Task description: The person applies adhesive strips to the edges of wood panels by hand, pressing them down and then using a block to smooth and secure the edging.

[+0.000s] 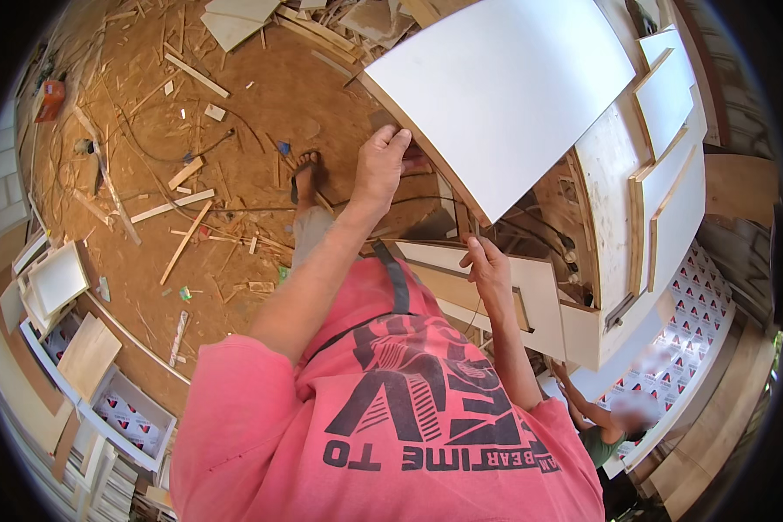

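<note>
Pink cotton shirt (383, 418) filled the foreground. Above it, the left hand (381, 165) pinched the edge of a smooth white rectangular panel (505, 91), while the right hand (489, 271) gripped a pale drawer front (539, 300) on the raw plywood cabinet (613, 174), over sawdust-strewn floor (235, 130).

Head camera looks steeply down, close over the sawdust floor (261, 96).

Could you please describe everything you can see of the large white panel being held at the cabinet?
The white panel is a big, flat, smooth board, apparently laminated, with a raw wood-coloured edge along its lower left side. It is tilted, raised over the pale cabinet with drawer fronts. The left hand grips that lower edge, while the right hand sits lower, on a white framed piece beneath the panel.
</note>
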`<action>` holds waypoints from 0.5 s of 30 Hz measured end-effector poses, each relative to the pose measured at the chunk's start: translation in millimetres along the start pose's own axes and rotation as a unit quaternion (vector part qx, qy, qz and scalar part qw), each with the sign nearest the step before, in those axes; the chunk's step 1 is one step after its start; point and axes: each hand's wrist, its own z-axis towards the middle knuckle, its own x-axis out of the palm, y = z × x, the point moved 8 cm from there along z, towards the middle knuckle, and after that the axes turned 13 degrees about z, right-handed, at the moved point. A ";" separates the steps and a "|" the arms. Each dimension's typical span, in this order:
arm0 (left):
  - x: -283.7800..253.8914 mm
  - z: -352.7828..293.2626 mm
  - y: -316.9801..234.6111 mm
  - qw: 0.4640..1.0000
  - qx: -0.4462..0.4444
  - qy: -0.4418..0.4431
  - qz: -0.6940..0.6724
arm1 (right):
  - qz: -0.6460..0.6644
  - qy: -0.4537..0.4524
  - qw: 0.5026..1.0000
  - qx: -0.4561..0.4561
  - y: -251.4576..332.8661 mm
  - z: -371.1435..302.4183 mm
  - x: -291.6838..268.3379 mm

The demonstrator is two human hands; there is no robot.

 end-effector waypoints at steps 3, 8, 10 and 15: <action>0.6 -0.9 -0.3 1.000 0.006 -0.004 -0.012 | -0.003 -0.005 1.000 -0.009 0.2 4.2 -5.5; 0.2 0.0 -0.1 1.000 0.008 -0.006 -0.007 | -0.021 -0.003 1.000 -0.015 3.6 4.7 -7.1; 0.6 -0.8 -0.2 1.000 0.008 -0.005 -0.001 | -0.033 0.001 0.999 -0.012 2.8 4.0 -8.0; 3.9 -4.6 1.0 1.000 -0.005 -0.002 -0.018 | -0.039 -0.005 0.999 -0.031 5.6 0.6 -6.1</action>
